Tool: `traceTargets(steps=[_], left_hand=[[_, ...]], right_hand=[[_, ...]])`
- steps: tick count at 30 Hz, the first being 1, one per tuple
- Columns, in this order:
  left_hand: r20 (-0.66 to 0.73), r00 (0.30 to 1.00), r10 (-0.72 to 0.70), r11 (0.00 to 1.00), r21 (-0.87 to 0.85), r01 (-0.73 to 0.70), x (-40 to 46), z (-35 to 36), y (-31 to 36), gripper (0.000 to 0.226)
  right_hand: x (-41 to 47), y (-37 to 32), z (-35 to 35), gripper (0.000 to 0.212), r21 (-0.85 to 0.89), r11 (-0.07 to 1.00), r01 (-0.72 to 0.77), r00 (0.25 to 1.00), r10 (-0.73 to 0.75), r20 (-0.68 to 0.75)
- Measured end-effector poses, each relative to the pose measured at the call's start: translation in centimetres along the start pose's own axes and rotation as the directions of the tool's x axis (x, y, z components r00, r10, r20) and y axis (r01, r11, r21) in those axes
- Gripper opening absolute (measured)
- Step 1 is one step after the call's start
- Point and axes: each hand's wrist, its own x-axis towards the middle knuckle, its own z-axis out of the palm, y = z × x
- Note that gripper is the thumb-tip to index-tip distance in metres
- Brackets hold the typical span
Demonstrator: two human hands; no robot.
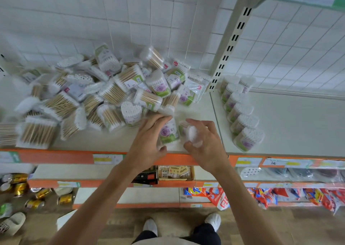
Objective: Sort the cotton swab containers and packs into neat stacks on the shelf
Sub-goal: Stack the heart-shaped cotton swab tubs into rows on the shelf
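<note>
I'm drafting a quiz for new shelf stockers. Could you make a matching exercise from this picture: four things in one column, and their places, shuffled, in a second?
Things
1. loose pile of swab packs
2. row of heart-shaped containers
3. rose-label container
4. gold cans

Places
A. on the right shelf section, lined up near the divider
B. on a lower shelf and the floor, at far left
C. heaped on the left shelf section, against the tiled wall
D. at the shelf's front edge, in the left hand

Pairs: 1-C, 2-A, 3-D, 4-B
</note>
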Motion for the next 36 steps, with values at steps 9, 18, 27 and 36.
traceTargets(steps=[9, 18, 27, 36], left_hand=[[0.035, 0.999, 0.008, 1.000, -0.030, -0.007, -0.2, 0.3, 0.5, 0.095], [0.055, 0.997, -0.047, 0.976, -0.210, 0.057, -0.3, 0.9, 1.1, 0.085], [0.116, 0.941, -0.318, 0.827, -0.451, 0.335, 0.1, 1.4, 2.2, 0.063], [0.031, 0.863, -0.505, 0.737, -0.504, 0.450, 0.7, 1.7, 4.6, 0.052]], right_hand=[[-1.0, 0.5, -0.6, 0.044, 0.015, 0.999, -0.033, 0.983, 0.036, -0.181], [-1.4, 2.3, 0.8, 0.055, 0.061, 0.997, -0.042, 0.987, 0.051, -0.152], [-1.3, 2.6, 0.8, 0.060, 0.068, 0.997, -0.035, 0.987, 0.045, -0.156], [-0.2, 1.9, -1.7, 0.063, 0.002, 1.000, 0.025, 0.998, -0.024, -0.061]])
